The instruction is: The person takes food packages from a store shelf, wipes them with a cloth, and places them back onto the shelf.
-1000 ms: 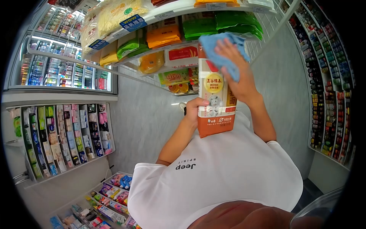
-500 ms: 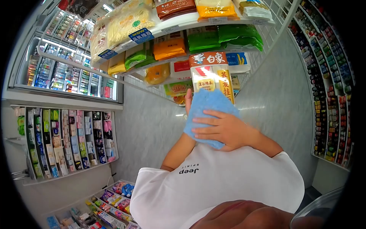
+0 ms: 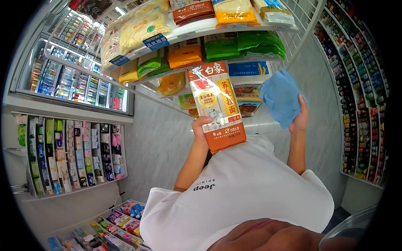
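My left hand [image 3: 202,129] grips a pack of dried noodles [image 3: 218,106] by its lower left edge, the thumb lying on its front. The pack has red-brown ends and a clear middle with yellow labels, and it tilts slightly in front of my chest. Off to the right, my right hand [image 3: 298,116] is closed on a blue cleaning cloth [image 3: 281,98], which hangs folded from the fingers, apart from the pack. Fingers behind the pack and the cloth are hidden.
Just ahead stands a white wire shelf rack [image 3: 217,30] with bagged noodles [image 3: 144,29] and green packs [image 3: 259,42]. A glass-door drinks fridge [image 3: 73,79] is at the left, hanging goods [image 3: 79,154] below it. Shelves of bottles [image 3: 351,96] line the right side.
The blue cloth has come off the front of the noodle pack and moved right with my right hand. The pack now shows fully, closer to my chest and tilted.
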Motion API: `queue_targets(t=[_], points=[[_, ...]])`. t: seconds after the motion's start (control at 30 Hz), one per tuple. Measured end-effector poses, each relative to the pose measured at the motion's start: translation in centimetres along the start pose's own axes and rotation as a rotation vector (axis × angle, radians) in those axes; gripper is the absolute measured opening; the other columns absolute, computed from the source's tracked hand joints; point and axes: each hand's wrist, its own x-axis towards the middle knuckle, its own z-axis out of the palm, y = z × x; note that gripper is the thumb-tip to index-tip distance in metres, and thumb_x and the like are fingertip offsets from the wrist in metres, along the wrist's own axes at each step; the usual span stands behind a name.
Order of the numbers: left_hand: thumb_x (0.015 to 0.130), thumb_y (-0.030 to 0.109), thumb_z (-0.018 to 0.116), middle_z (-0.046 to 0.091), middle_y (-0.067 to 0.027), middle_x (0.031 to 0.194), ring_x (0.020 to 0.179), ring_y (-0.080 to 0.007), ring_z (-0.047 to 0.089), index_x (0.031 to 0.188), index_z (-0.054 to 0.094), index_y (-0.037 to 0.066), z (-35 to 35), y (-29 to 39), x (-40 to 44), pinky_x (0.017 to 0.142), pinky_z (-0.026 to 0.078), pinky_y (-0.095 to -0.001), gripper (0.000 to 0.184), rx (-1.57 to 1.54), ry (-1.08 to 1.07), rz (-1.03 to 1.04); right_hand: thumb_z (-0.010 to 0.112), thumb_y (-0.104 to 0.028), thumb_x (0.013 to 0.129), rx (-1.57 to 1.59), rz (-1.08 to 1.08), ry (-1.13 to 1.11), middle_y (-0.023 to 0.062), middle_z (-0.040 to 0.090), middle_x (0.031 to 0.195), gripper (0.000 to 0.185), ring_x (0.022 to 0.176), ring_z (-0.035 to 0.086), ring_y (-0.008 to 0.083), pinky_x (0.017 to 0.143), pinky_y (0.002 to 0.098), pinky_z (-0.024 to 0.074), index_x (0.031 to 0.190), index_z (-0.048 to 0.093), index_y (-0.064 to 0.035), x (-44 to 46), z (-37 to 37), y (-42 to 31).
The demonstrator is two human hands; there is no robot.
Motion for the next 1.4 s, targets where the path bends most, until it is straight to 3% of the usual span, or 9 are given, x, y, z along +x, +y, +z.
queue_targets(t=[0.33,0.47,0.6,0.9,1.03,1.07,1.17,1.27,1.4], points=[[0.066,0.005,0.053,0.056,-0.0248,0.126,0.11,-0.0388,0.062,0.137,0.039,-0.006,0.8,-1.6,0.8,0.098,0.051,-0.0489,0.074,0.116,-0.016,-0.11,0.05,-0.046,0.098,0.288,0.576,-0.108,0.0134,0.06,0.13,0.056,0.118,0.059,0.0272,0.101,0.0411,0.0475,0.136,0.051,-0.0042,0.0,2.0,11.8],[0.065,0.002,0.054,0.056,-0.0228,0.128,0.114,-0.035,0.061,0.139,0.038,-0.005,2.4,-2.1,1.7,0.1,0.05,-0.0441,0.076,0.347,-0.034,-0.146,0.041,-0.058,0.096,0.351,0.571,-0.11,0.0188,0.05,0.14,0.069,0.126,0.053,0.0353,0.107,0.052,0.0424,0.145,0.039,-0.0091,-0.4,2.8,11.3],[0.066,-0.005,0.056,0.056,-0.019,0.129,0.117,-0.03,0.059,0.141,0.037,-0.002,5.5,-1.5,1.9,0.1,0.049,-0.04,0.077,0.542,-0.068,-0.202,0.051,-0.057,0.09,0.362,0.514,-0.2,0.0188,0.05,0.14,0.074,0.127,0.052,0.0368,0.107,0.0569,0.0411,0.145,0.039,-0.0091,-0.9,1.0,12.6],[0.076,0.008,0.067,0.059,-0.0117,0.122,0.108,-0.0177,0.059,0.133,0.046,-0.003,6.7,-1.9,4.6,0.092,0.048,-0.0315,0.062,1.084,-0.241,-0.166,0.053,-0.047,0.094,0.221,0.429,-0.134,0.0185,0.054,0.135,0.065,0.12,0.057,0.0333,0.102,0.0508,0.0474,0.143,0.04,-0.0062,-2.0,0.5,12.6],[0.079,0.015,0.071,0.06,-0.0097,0.111,0.091,-0.0165,0.06,0.133,0.047,-0.001,7.0,-1.3,4.6,0.079,0.05,-0.0304,0.062,1.829,-0.292,0.289,0.053,-0.037,0.098,0.289,0.457,-0.083,0.0177,0.055,0.133,0.057,0.119,0.058,0.0311,0.101,0.0467,0.0491,0.141,0.04,-0.0031,-2.9,0.8,11.0],[0.079,0.019,0.075,0.059,-0.0116,0.108,0.083,-0.0169,0.059,0.136,0.048,0.001,7.2,-0.9,4.5,0.071,0.05,-0.0298,0.065,1.844,-0.226,0.207,0.053,-0.036,0.098,0.317,0.427,-0.083,0.0194,0.055,0.133,0.056,0.119,0.058,0.0324,0.1,0.0475,0.05,0.141,0.039,-0.0024,-3.1,0.8,10.8],[0.077,0.026,0.077,0.056,-0.0189,0.121,0.1,-0.03,0.061,0.14,0.045,0.002,8.0,-0.6,3.5,0.085,0.05,-0.0398,0.074,1.62,-0.05,-0.009,0.053,-0.034,0.098,0.293,0.374,-0.086,0.021,0.055,0.132,0.055,0.117,0.059,0.0338,0.098,0.0481,0.0514,0.142,0.039,-0.0021,-3.3,0.8,10.6],[0.08,0.02,0.078,0.053,-0.0203,0.127,0.101,-0.0277,0.063,0.149,0.032,0.004,6.6,-1.8,2.3,0.082,0.052,-0.0332,0.084,1.56,-0.083,0.174,0.059,-0.021,0.095,0.165,0.232,0.005,0.0179,0.058,0.128,0.05,0.113,0.062,0.0298,0.096,0.0439,0.0531,0.139,0.042,-0.0017,-2.8,0.4,10.5],[0.082,0.033,0.076,0.036,-0.0261,0.146,0.13,-0.0429,0.042,0.154,0.015,0.002,7.7,-3.1,1.0,0.104,0.04,-0.0475,0.099,1.742,-0.2,0.309,0.064,-0.013,0.092,-0.106,0.04,0.031,0.0116,0.061,0.124,0.047,0.109,0.063,0.0205,0.092,0.0344,0.0522,0.135,0.047,-0.0015,-2.9,2.6,9.0]])
